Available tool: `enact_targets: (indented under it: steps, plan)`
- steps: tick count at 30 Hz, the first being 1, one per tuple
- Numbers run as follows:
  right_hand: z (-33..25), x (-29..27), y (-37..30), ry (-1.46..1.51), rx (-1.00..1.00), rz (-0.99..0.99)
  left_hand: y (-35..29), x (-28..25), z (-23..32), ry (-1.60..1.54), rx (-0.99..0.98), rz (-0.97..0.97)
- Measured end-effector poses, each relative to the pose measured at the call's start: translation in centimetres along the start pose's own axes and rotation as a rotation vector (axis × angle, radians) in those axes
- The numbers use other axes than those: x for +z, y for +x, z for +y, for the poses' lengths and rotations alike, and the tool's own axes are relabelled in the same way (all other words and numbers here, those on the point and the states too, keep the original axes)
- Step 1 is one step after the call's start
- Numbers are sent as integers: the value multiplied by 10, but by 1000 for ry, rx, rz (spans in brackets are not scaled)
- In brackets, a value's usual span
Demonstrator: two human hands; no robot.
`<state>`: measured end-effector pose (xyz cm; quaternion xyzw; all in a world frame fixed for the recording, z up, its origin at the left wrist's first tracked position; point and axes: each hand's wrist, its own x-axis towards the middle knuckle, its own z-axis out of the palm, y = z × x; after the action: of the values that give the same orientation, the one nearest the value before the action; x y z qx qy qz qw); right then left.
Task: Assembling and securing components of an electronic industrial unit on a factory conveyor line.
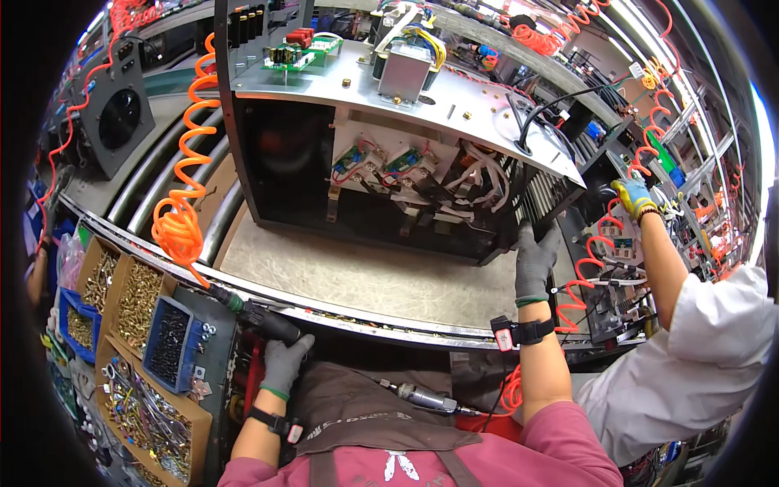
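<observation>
On the pale, scuffed table (341, 280) stands an open-fronted black metal cabinet (284, 174) with a silver top plate, and at its slotted right corner rests the right hand (537, 264) in a grey glove, thumb spread from the fingers, though whether it grips cannot be told. Well apart from it, the grey-gloved left hand (286, 365) lies just beside a dark, cylindrical hand tool (274, 323), its grip hidden from view. Farther out are an orange coiled hose (177, 231), a blue plastic bin (193, 345) of black screws, and a co-worker's yellow-and-grey gloved hand (635, 197).
</observation>
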<state>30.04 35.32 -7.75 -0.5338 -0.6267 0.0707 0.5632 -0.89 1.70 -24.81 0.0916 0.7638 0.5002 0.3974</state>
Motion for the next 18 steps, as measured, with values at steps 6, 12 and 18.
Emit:
enact_targets:
  steps: [6,12,18]
  plan:
    - [-10,-3,-2,7,30,-36,-7,25,6,-235,194,43]
    - [-20,-8,-7,14,14,-88,-59,35,45,-700,285,-3]
    - [-37,-30,-43,221,-41,-115,-111,36,110,-785,702,95]
